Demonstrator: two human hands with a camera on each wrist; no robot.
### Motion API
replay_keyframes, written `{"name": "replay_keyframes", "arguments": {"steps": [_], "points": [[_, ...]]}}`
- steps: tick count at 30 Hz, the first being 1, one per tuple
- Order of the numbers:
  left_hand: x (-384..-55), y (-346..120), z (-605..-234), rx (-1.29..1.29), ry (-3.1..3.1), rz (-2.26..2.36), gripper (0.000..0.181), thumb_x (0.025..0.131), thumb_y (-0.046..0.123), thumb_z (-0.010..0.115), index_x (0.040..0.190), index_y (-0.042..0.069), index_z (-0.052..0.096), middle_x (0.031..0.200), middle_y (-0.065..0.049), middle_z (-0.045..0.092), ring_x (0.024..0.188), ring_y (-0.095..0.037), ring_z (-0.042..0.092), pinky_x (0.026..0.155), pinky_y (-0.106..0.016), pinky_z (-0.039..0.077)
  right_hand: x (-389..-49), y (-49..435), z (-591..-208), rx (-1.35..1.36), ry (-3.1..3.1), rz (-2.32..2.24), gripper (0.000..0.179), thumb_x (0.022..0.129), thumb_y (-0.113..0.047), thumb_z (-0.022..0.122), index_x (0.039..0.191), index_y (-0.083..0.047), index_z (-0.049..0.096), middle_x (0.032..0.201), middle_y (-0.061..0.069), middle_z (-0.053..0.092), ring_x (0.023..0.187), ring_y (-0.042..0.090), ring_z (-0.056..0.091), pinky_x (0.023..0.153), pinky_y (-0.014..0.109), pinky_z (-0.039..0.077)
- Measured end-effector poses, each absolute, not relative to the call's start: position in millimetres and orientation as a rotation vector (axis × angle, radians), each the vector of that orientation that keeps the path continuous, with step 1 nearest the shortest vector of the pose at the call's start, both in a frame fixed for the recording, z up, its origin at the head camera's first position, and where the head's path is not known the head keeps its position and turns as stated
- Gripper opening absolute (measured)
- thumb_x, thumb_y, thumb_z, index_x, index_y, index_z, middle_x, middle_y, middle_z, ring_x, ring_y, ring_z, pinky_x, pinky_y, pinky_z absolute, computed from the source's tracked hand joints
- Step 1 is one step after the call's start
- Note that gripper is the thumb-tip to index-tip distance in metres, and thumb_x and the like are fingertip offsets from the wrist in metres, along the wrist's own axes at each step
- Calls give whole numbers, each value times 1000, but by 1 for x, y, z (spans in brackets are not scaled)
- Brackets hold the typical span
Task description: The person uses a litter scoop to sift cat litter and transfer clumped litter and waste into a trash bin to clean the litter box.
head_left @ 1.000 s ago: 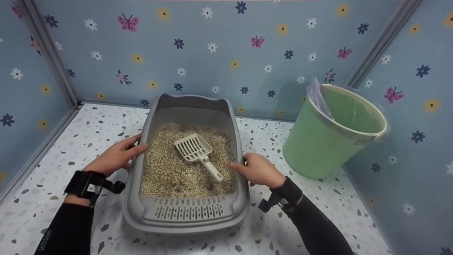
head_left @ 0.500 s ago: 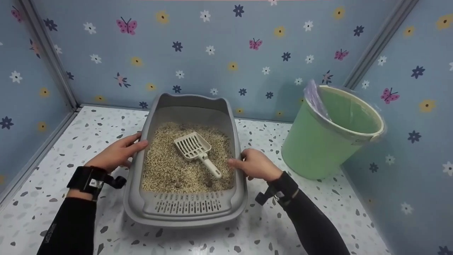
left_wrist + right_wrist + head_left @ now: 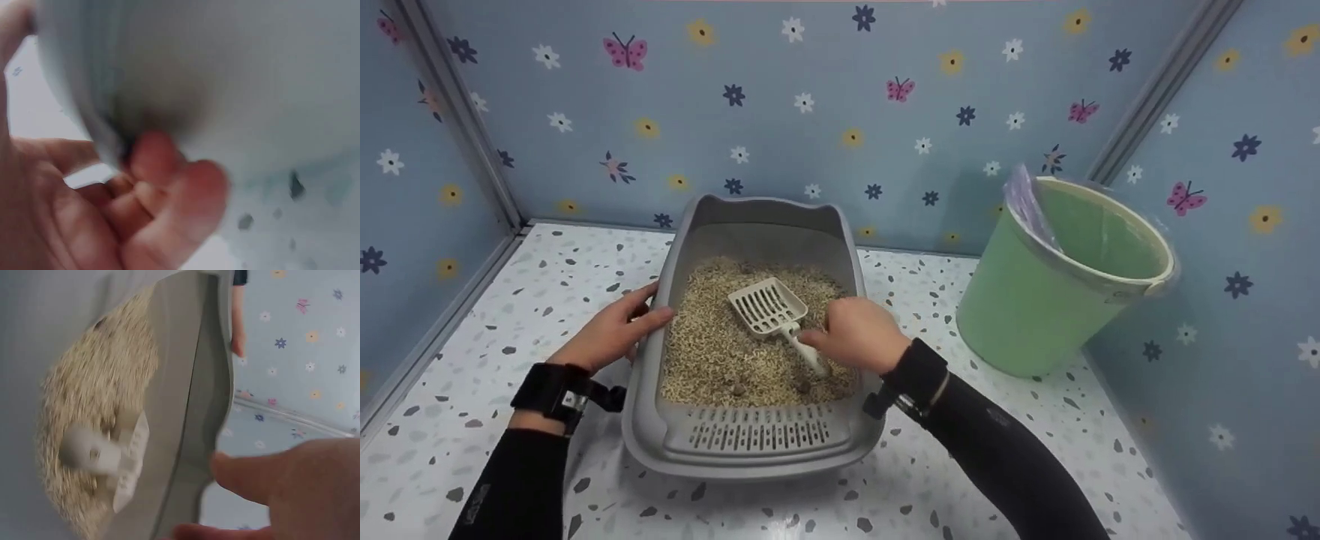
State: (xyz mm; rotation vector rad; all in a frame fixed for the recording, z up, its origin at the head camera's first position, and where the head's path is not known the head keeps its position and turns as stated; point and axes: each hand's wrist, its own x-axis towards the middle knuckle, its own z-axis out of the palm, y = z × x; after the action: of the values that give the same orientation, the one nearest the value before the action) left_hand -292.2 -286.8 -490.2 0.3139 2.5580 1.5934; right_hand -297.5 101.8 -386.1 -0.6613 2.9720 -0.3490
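Right hand (image 3: 859,335) now off the box's right rim (image 3: 853,259), shifted inward over the litter (image 3: 720,360), brought above the scoop's handle (image 3: 813,359), partly hiding it in the head view.

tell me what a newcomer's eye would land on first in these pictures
Probably the grey litter box in the middle of the head view, with a slotted scoop lying on its tan litter. Next, the left hand grips the box's left side, while the right hand is over the scoop's handle. The green bin to the right also stands out against the flowered wall.
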Motion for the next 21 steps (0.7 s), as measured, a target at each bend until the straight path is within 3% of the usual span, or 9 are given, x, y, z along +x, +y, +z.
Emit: {"name": "replay_keyframes", "arguments": {"steps": [4,7,10,13,16,18,21], "points": [[-291,-283,-494,325,2611,1557,81,117,53,52,181,18,15,157,-33,53,131,-47,63,98,-56,60,-306,85,-386,-649,2861,-107,68,102,-66,73,53,-23,55,58,-8,50,50,11,46,50,31,46],[-291,-282,-495,332,2598,1575,82,117,53,51,181,19,12,165,-35,44,140,-51,57,110,-66,52,-310,73,-390,-688,2858,144,68,100,-70,72,54,-24,57,62,-5,59,57,16,57,56,36,53],[-290,-282,-496,310,2575,1606,82,118,52,50,181,19,10,167,-36,41,140,-53,57,110,-69,52,-312,62,-398,-726,2862,312,64,101,-65,74,60,-22,52,66,-3,59,63,19,61,63,43,58],[-290,-281,-497,297,2554,1621,83,118,52,50,181,19,9,167,-37,41,138,-52,58,107,-65,55,-315,55,-407,-744,2853,346,57,102,-49,78,64,-21,46,67,-2,54,63,19,59,64,47,61],[-290,-281,-498,309,2537,1641,82,118,52,50,181,21,8,167,-38,40,137,-53,59,105,-63,57,-321,54,-410,-714,2817,254,45,103,-26,75,68,-20,47,70,-1,50,60,17,48,58,41,54],[-291,-282,-499,326,2527,1661,82,118,51,50,181,21,8,168,-37,39,137,-53,59,103,-62,58,-326,56,-407,-697,2799,131,32,101,-15,70,72,-18,58,79,-3,63,61,16,44,58,36,48],[-294,-284,-501,336,2502,1693,80,118,49,50,181,22,9,167,-37,40,135,-54,60,101,-62,60,-334,61,-400,-674,2746,-51,27,101,-7,65,75,-16,61,87,1,68,61,16,47,60,30,43]]}}
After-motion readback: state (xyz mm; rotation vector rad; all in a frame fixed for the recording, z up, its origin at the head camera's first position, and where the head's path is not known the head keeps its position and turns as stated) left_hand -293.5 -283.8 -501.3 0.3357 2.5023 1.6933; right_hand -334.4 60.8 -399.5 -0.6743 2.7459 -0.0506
